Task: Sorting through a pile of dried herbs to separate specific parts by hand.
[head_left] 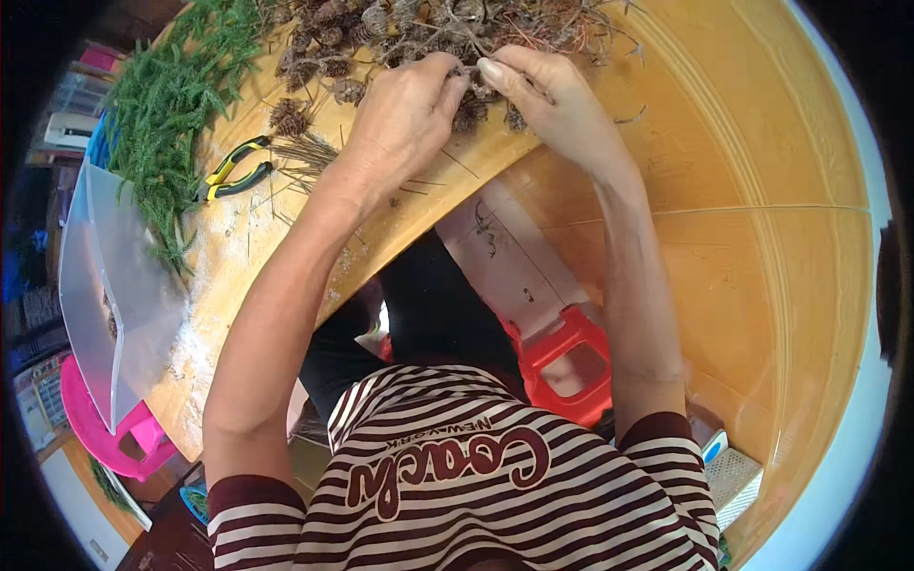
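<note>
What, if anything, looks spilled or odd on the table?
White flecks are scattered across the wooden table, mostly near the translucent plastic container. They look like spilled debris against the wood, though their substance is unclear.

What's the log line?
left hand, right hand: at brown woody pinecones | grasp: unclear | yellow-black pliers: on tan wooden table
</note>
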A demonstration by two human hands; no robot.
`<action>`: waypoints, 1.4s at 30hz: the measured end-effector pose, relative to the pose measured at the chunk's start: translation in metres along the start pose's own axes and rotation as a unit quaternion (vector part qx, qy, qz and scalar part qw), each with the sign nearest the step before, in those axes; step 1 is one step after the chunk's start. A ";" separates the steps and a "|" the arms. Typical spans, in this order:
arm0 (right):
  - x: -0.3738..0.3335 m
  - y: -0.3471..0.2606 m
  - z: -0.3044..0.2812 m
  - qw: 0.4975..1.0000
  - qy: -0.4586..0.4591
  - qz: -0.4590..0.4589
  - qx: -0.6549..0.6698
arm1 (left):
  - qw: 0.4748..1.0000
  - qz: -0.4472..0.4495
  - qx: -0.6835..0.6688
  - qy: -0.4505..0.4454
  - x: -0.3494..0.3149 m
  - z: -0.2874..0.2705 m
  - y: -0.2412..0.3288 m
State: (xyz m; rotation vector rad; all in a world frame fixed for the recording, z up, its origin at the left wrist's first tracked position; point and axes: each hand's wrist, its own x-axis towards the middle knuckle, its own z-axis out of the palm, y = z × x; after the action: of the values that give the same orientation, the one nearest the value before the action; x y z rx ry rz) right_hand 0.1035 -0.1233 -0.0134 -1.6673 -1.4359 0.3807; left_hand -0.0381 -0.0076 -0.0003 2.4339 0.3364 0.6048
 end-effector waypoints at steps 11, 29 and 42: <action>-0.002 -0.001 0.003 0.998 0.049 0.041 0.026 | 0.985 -0.095 -0.143 0.004 -0.005 0.003 0.013; 0.017 0.020 -0.003 0.978 0.177 0.066 0.085 | 0.996 0.021 -0.035 0.082 -0.033 0.018 0.028; 0.003 -0.037 -0.024 0.887 0.206 0.273 0.310 | 0.977 -0.191 0.051 -0.076 -0.031 0.001 0.012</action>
State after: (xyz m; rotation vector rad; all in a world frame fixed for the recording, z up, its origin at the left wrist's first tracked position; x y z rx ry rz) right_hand 0.0979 -0.1320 0.0291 -1.4592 -0.4310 0.6683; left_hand -0.0636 -0.0294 -0.0039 2.4015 0.7649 0.2366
